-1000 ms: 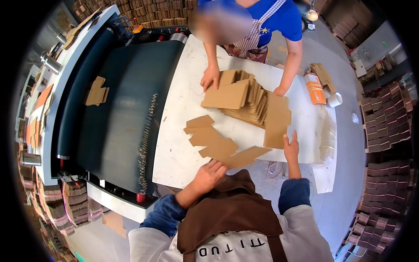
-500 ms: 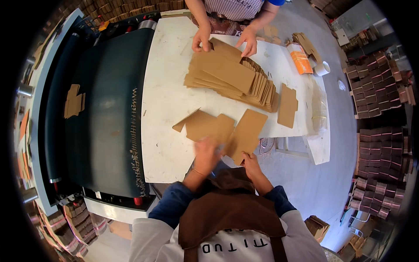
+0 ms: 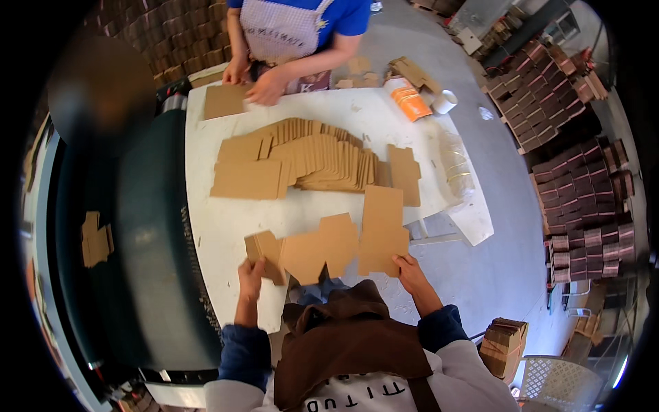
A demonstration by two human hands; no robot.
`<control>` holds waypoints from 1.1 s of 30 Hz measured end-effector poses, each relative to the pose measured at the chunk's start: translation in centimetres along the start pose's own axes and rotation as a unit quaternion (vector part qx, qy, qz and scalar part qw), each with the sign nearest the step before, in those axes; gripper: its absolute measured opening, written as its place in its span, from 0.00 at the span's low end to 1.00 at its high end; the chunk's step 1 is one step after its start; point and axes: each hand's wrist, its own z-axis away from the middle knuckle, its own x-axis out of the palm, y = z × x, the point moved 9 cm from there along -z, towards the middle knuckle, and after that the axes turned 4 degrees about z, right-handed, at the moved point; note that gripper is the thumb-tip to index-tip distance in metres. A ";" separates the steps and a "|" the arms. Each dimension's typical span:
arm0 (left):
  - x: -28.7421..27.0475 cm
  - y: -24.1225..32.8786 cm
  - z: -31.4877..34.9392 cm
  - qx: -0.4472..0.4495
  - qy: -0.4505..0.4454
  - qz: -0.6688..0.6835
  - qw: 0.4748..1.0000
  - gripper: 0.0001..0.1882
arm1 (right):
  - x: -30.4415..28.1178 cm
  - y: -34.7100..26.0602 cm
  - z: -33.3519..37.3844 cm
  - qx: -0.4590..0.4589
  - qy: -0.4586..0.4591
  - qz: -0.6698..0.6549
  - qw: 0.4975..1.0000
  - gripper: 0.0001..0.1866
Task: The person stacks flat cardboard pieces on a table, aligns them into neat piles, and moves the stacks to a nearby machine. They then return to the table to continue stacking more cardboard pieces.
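My left hand [image 3: 251, 275] is closed on the outer flap of a creased brown cardboard box blank [image 3: 319, 250], at the near edge of the white table. The flap stands angled up from the wider panel. In my right hand [image 3: 412, 273] the lower right edge of a tall cardboard piece [image 3: 383, 230] is pinched. A narrow gap shows between the two pieces; I cannot tell whether they join. Beyond them, a fanned pile of box blanks [image 3: 322, 161] lies on the table, with a single flat blank [image 3: 405, 175] at its right end.
Across the white table [image 3: 220, 240], a co-worker's hands [image 3: 264, 86] are over a cardboard sheet [image 3: 223, 101]. A dark conveyor belt [image 3: 154, 240] runs along the left, carrying a cardboard piece [image 3: 97, 239]. An orange-white package [image 3: 409, 99] and a tape roll [image 3: 445, 102] sit far right.
My left hand has moved left and now grips the blank's flap. The cardboard pieces have been drawn nearer me. The co-worker's hands have left the pile for a separate sheet. The view has shifted.
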 end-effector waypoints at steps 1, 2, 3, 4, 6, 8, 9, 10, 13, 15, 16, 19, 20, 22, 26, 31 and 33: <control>1.4 0.9 1.4 -0.004 0.000 0.002 1.000 0.12 | -1.8 -0.1 -0.6 0.006 0.012 -0.001 1.000 0.12; 3.1 2.3 2.5 0.002 -0.010 0.047 0.999 0.11 | -3.3 -0.3 -1.2 0.013 0.020 -0.002 1.000 0.13; 4.5 3.4 3.5 0.008 -0.015 0.092 0.996 0.10 | -4.4 -1.1 -1.9 0.013 0.036 -0.018 0.999 0.12; 6.2 4.0 3.8 0.001 -0.041 0.094 0.995 0.09 | -5.6 -2.2 -3.1 0.013 0.051 -0.033 0.998 0.11; 9.1 5.8 4.1 0.003 -0.051 0.092 0.994 0.09 | -6.9 -4.7 -6.2 -0.008 0.053 -0.033 0.998 0.10; 11.7 7.8 3.7 0.007 -0.051 0.077 0.996 0.09 | -7.9 -7.7 -10.0 -0.049 0.031 -0.003 0.998 0.08; 13.1 8.2 3.4 0.011 -0.053 0.068 0.996 0.10 | -9.2 -8.4 -12.0 -0.056 0.027 0.046 0.997 0.08; 14.8 8.8 3.0 0.014 -0.055 0.059 0.997 0.10 | -10.6 -8.6 -14.5 -0.062 0.023 0.094 0.993 0.08; 23.9 12.2 2.4 0.081 -0.101 -0.019 0.991 0.10 | -16.6 -5.9 -22.6 -0.030 0.042 0.170 0.984 0.12; 28.9 12.5 1.3 0.088 -0.107 -0.150 0.979 0.13 | -17.9 -5.0 -25.4 0.021 0.051 0.200 0.978 0.15; 30.3 11.2 0.7 0.106 -0.100 -0.222 0.964 0.16 | -16.4 -5.1 -25.8 0.052 0.046 0.221 0.973 0.16; 34.7 7.8 -0.9 0.063 -0.141 -0.273 0.950 0.24 | -15.9 -6.3 -26.1 0.126 0.001 0.201 0.971 0.20; 36.1 7.8 -0.8 0.029 -0.159 -0.262 0.951 0.27 | -16.2 -6.0 -26.4 0.150 -0.022 0.181 0.972 0.21; 38.3 8.6 -0.8 -0.014 -0.160 -0.236 0.958 0.34 | -17.7 -5.5 -27.3 0.184 -0.053 0.138 0.972 0.21; 42.8 12.5 -0.7 -0.027 -0.186 -0.213 0.959 0.48 | -18.8 -5.0 -29.0 0.245 -0.089 0.073 0.963 0.23; 46.0 12.1 -1.7 0.008 -0.157 -0.267 0.951 0.54 | -16.4 -6.3 -29.5 0.163 -0.127 0.000 0.978 0.22; 46.8 12.7 -2.0 0.019 -0.155 -0.252 0.955 0.52 | -16.5 -7.3 -29.7 0.115 -0.121 0.001 0.986 0.20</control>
